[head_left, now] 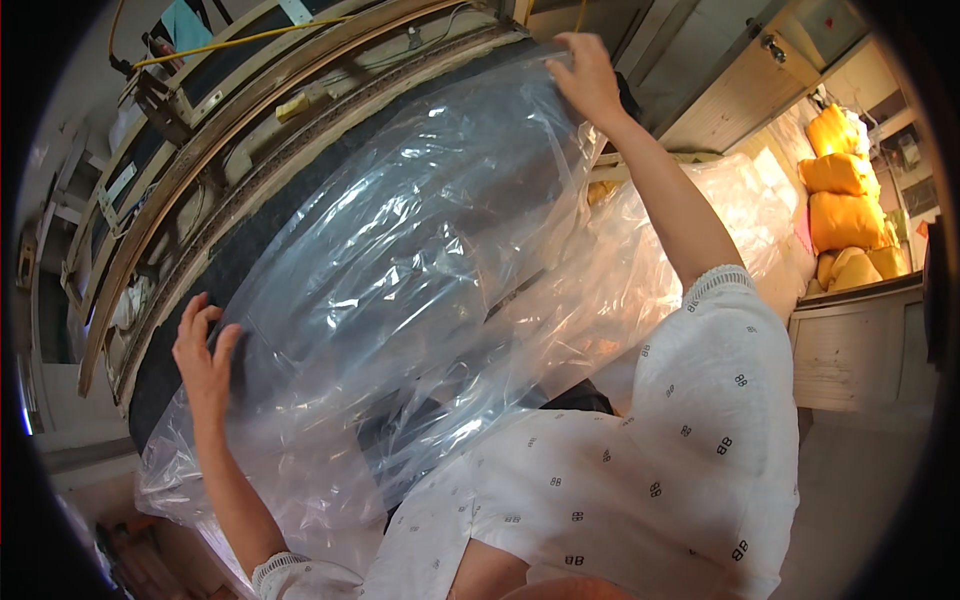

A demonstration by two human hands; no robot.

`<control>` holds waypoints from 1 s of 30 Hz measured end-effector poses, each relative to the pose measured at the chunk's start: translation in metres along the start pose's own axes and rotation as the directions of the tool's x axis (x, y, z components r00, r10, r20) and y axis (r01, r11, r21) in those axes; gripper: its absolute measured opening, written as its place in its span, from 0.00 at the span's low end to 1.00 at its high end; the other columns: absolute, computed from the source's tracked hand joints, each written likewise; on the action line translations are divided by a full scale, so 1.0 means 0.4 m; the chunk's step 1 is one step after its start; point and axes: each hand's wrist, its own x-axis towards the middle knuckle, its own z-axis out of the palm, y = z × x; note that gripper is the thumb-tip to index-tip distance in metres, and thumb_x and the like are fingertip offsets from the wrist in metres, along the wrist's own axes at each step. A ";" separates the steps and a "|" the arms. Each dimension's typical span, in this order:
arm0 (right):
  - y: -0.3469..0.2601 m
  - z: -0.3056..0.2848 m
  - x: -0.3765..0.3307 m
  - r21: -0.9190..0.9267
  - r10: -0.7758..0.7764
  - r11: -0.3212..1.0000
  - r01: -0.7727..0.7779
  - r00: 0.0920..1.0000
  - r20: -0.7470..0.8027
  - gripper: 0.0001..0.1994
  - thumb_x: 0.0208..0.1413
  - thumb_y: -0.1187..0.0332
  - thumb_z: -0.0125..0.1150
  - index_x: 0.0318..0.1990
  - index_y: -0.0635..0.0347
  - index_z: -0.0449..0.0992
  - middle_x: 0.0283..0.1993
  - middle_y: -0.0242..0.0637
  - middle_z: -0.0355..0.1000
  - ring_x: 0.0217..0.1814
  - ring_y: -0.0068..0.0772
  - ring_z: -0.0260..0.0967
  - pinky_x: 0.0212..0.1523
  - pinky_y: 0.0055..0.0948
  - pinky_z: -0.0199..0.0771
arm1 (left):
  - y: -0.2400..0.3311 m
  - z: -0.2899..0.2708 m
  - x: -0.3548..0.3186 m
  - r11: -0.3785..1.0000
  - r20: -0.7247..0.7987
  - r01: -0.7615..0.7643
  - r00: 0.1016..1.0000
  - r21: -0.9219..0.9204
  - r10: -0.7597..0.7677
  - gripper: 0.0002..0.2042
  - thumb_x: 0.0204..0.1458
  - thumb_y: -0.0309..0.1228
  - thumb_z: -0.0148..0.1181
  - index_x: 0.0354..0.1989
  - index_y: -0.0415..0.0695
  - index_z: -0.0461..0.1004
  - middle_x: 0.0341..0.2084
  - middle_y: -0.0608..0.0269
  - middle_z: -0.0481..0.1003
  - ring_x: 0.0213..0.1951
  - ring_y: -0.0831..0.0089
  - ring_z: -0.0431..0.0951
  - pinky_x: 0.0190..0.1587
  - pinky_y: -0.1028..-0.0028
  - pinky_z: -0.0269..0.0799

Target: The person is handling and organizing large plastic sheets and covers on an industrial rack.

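Observation:
A large clear plastic sheet [400, 230] lies wrinkled and shiny over the dark surface [235, 255] in front of me, and spills down toward my body. My left hand [205, 355] is at the sheet's left edge, fingers bent and apart, with nothing seen in it. At the far right corner, my right hand [590, 85] rests on the sheet's edge, its thumb and forefinger spread. Its other fingers are partly hidden. More clear plastic [690, 240] is bunched beneath my right arm.
Behind the dark surface runs a long curved wooden frame [180, 150] with metal brackets and a yellow cord [240, 45]. Stacked yellow bundles [845, 195] stand at the far right, above a wooden cabinet [850, 350]. A wooden panel with a metal knob [772, 48] is at the upper right.

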 end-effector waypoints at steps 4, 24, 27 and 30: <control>0.171 0.006 0.094 -0.218 0.352 0.904 -0.368 0.930 -0.109 0.20 0.43 0.63 0.63 0.46 0.59 0.70 0.44 0.37 0.67 0.49 0.33 0.63 0.49 0.29 0.63 | 0.027 0.068 0.004 0.994 -0.126 -0.027 0.992 -0.108 0.014 0.06 0.47 0.26 0.56 0.31 0.38 0.67 0.41 0.55 0.71 0.41 0.67 0.70 0.45 0.73 0.62; 0.183 -0.140 0.087 0.430 0.086 0.849 -0.308 0.882 0.463 0.09 0.50 0.65 0.58 0.38 0.57 0.74 0.32 0.26 0.70 0.35 0.15 0.65 0.39 0.17 0.65 | 0.023 0.076 0.005 0.926 -0.168 0.048 0.979 -0.374 -0.118 0.02 0.48 0.20 0.54 0.29 0.35 0.67 0.26 0.64 0.64 0.30 0.77 0.66 0.35 0.82 0.60; 0.195 -0.182 0.083 0.690 -0.009 0.078 -0.719 0.692 0.722 0.09 0.49 0.65 0.58 0.37 0.57 0.72 0.29 0.21 0.67 0.29 0.11 0.62 0.33 0.13 0.63 | 0.026 0.082 0.014 0.882 -0.150 0.054 0.979 -0.468 -0.140 0.02 0.49 0.20 0.54 0.30 0.36 0.68 0.26 0.65 0.65 0.31 0.78 0.66 0.36 0.83 0.60; 0.057 -0.159 0.053 0.435 0.057 0.585 -0.684 0.571 0.819 0.09 0.49 0.65 0.58 0.36 0.57 0.72 0.29 0.21 0.66 0.29 0.11 0.62 0.31 0.12 0.62 | 0.018 0.079 0.001 0.895 -0.149 0.056 0.980 -0.443 -0.135 0.02 0.49 0.20 0.54 0.30 0.36 0.68 0.26 0.66 0.65 0.30 0.79 0.65 0.35 0.83 0.60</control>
